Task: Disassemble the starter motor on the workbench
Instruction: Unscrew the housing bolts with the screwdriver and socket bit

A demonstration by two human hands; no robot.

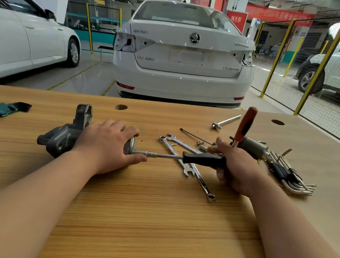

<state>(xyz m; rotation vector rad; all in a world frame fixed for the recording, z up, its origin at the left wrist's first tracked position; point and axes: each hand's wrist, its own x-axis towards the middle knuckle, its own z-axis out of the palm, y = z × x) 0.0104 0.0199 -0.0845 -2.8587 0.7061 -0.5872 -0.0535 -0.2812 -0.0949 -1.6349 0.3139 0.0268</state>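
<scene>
Grip | left hand (105,143) seemingly clasps starter motor (62,137) | right hand (239,169) fingers (221,174) clenched round driver (202,159)

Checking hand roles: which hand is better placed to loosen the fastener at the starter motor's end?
Right hand: it grips the black-handled driver, whose tip meets the end of the dark grey starter motor, which the left hand holds.
</scene>
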